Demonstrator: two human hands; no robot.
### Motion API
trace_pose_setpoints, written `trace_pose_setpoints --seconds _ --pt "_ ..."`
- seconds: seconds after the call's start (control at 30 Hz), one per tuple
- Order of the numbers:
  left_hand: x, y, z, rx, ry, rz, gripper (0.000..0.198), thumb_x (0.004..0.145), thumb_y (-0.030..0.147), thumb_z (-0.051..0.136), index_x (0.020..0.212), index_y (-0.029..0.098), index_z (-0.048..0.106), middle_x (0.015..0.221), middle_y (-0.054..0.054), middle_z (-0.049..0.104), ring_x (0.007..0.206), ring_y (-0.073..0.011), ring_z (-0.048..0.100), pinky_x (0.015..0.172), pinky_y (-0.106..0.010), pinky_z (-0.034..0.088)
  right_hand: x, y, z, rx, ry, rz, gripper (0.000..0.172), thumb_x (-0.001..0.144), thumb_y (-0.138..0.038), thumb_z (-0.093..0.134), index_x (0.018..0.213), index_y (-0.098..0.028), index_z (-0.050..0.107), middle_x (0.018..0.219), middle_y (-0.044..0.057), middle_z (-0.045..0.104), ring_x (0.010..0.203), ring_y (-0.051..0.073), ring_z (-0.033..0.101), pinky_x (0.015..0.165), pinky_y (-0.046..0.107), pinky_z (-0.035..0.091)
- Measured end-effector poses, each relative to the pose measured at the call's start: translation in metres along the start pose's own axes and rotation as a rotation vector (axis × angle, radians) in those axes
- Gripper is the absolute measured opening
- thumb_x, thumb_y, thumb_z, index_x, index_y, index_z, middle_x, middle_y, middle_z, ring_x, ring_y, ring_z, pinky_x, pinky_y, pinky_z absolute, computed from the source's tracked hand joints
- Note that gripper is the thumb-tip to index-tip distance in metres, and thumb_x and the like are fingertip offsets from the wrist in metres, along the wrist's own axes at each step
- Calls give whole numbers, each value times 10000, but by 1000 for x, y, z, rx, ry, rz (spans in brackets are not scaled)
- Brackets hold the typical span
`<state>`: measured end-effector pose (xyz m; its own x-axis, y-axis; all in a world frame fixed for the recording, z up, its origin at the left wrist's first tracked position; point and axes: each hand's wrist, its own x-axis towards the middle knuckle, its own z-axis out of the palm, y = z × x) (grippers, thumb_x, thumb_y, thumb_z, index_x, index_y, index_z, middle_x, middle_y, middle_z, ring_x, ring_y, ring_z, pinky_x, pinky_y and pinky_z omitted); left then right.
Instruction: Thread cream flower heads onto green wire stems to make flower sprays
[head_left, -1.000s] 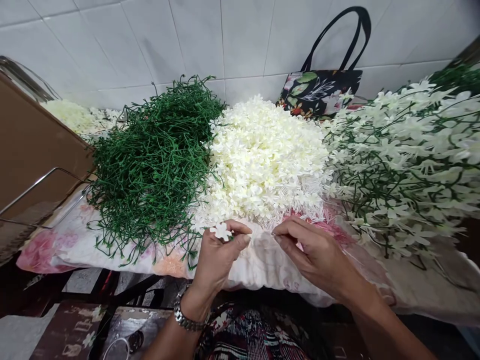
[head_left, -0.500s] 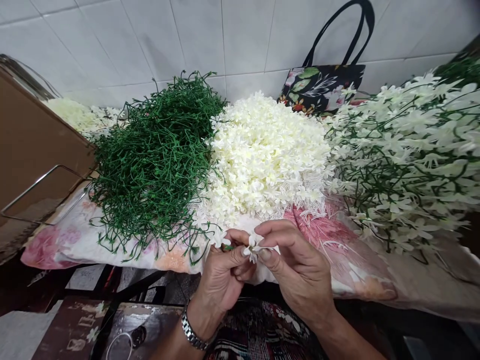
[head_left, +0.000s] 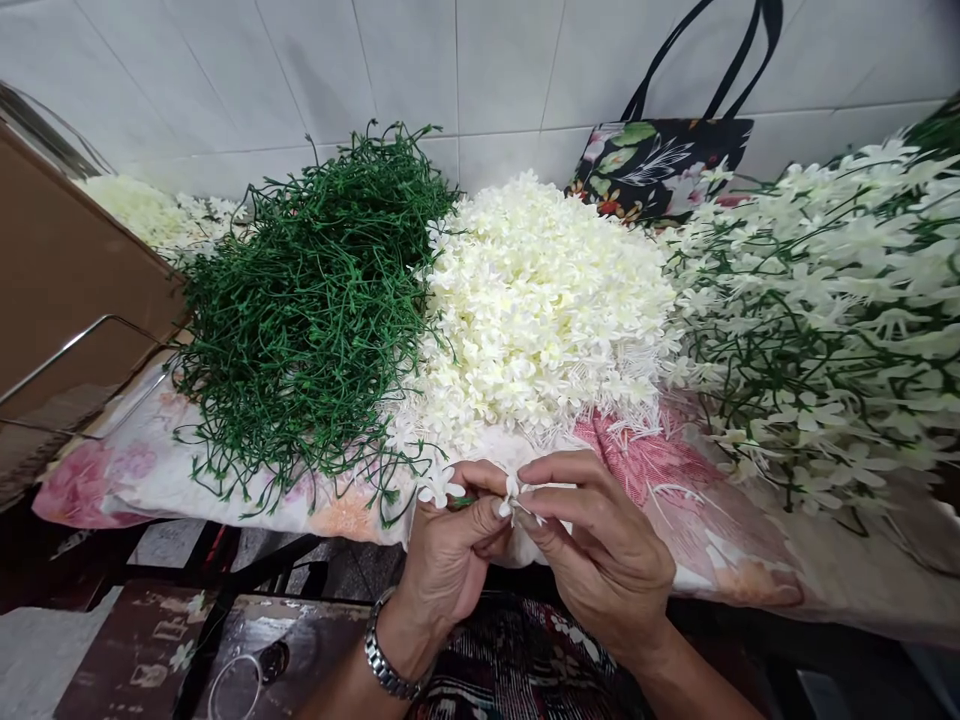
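My left hand (head_left: 457,535) pinches a green artificial flower stem (head_left: 463,502), mostly hidden by the fingers. One white artificial blossom (head_left: 437,487) sticks out on the left of that hand. Between both hands is a second white blossom (head_left: 511,494), with the fingertips of my right hand (head_left: 600,530) closed on its petals. Just beyond the hands spreads a heap of loose white blossoms (head_left: 540,300). To its left lies a tangled pile of green plastic stems (head_left: 315,320).
Finished-looking white flower sprays (head_left: 840,320) are heaped at the right. A floral handbag (head_left: 660,165) leans against the tiled wall (head_left: 405,70). At the left stands a brown cardboard box (head_left: 75,260) by a metal wire frame (head_left: 60,355). A flowered cloth (head_left: 262,505) covers the work surface.
The view has shifted slightly. My right fingers have changed their grip around the blossom, which is turned a little; the left hand keeps its pinch on the stem.
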<state>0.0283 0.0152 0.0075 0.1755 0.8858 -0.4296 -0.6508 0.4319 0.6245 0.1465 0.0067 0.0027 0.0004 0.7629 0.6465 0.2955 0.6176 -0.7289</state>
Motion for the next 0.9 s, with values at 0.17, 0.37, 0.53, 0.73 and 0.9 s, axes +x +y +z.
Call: trace_pose_setpoints --seconds 0.17,0.37,0.53,0.73,0.9 --pt "2 -2 -1 51 -17 36 303 493 268 826 577 124 573 481 64 418 420 -20 294 410 -159 208 -2 2 0 -25 15 -12 297 767 -4 554 937 -242 606 875 39 592 810 151 596 662 297 516" --pt "1 -3 -3 85 -14 107 254 546 252 799 576 131 578 506 57 427 452 -34 330 433 -165 256 -2 4 -2 -125 -21 -97 267 759 -5 563 930 -204 616 895 53 603 826 153 582 692 318 509" --pt "2 -6 -7 127 -62 157 243 579 255 777 563 123 573 522 48 436 468 -40 347 448 -174 282 3 3 -7 -64 -135 43 187 792 -40 560 879 -197 611 856 30 607 819 125 596 689 263 517" --pt "0 -7 -11 266 -11 315 135 633 227 737 630 150 625 527 49 471 466 -55 393 446 -183 320 5 -3 -17 -198 -224 53 335 788 -284 624 1083 -149 541 975 89 624 892 176 598 735 301 528" --pt "-2 -9 -11 422 -52 439 57 698 207 680 676 165 649 628 11 585 578 -93 498 530 -202 388 3 -4 -15 -195 -226 35 136 825 -127 554 953 -169 569 799 24 631 734 109 593 646 214 495"
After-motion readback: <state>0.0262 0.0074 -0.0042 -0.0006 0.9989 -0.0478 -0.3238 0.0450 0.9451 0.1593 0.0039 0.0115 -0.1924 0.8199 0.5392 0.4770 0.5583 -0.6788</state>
